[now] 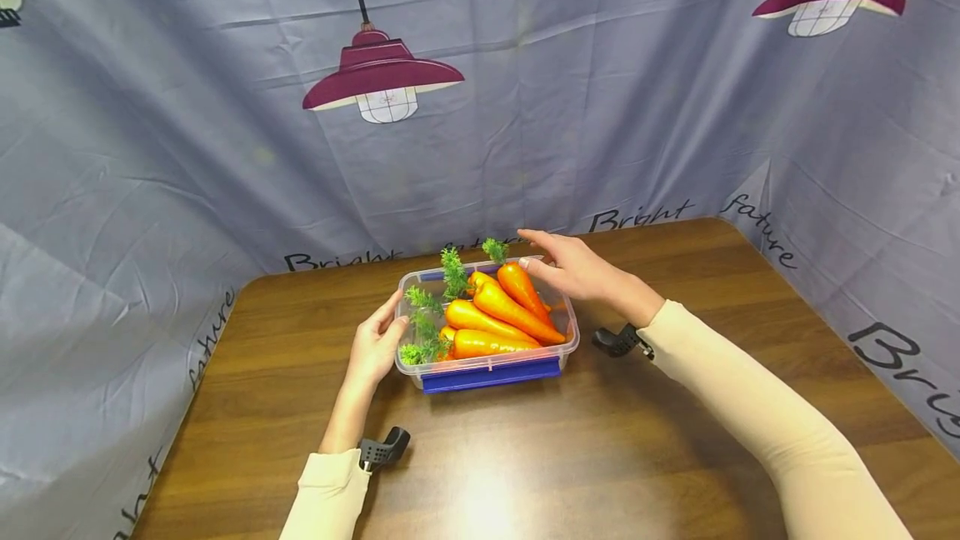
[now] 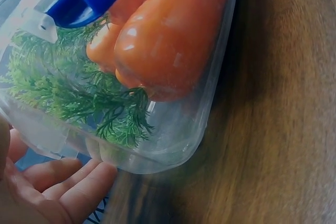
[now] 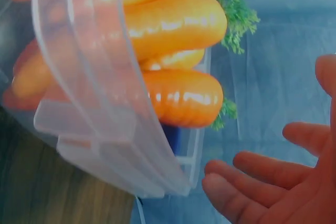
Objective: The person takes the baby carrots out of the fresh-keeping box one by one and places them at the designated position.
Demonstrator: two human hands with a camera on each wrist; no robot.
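Observation:
A clear plastic box (image 1: 491, 367) with blue clip flaps (image 1: 491, 377) stands on the table, filled with several orange carrots (image 1: 517, 311) bearing feathery green tops (image 1: 423, 298). At the box's left end is my left hand (image 1: 375, 344), its fingers extended along the outer wall with the fingertips (image 2: 102, 174) right at the plastic. My right hand (image 1: 573, 267) hovers by the back right corner, fingers spread and nothing held in them. From the right wrist, the fingers (image 3: 262, 174) show straight and apart beside the box end, near the carrots' thick ends.
The brown wooden table (image 1: 285, 407) stretches out on both sides of the box. Behind it hangs a grey cloth backdrop (image 1: 480, 165) printed with red lamps and lettering. A black wrist camera (image 1: 618, 342) sits on the right wrist, another (image 1: 386, 447) on the left.

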